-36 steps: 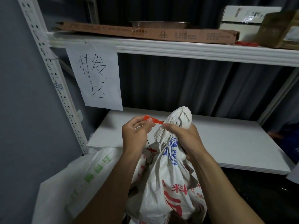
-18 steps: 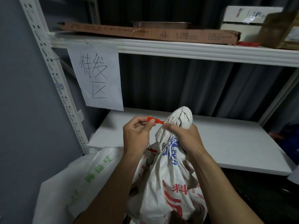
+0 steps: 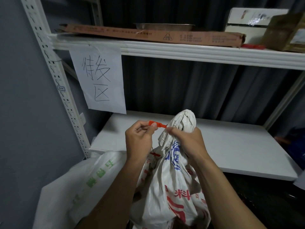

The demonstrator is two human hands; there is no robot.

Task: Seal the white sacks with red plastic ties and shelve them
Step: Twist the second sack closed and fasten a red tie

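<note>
While the right hand [image 3: 186,142] grips the white sack's [image 3: 175,182] gathered neck, the left hand [image 3: 138,139] pinches the red tie [image 3: 157,124] before the shelf edge [image 3: 231,172].

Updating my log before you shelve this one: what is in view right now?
red-print sack: 1, white, before the lower shelf, neck gathered
green-print sack: 1, white, lower left
red tie: 1, red, at the gathered neck
lower shelf: 1, white
upper shelf: 1, white
paper sign: 1, white, hangs from upper shelf
flat carton: 1, brown, on upper shelf
metal tray: 1, grey, on the carton
white box: 1, upper right
brown box: 1, far right
left hand: pinches the tie
right hand: grips the neck
</note>
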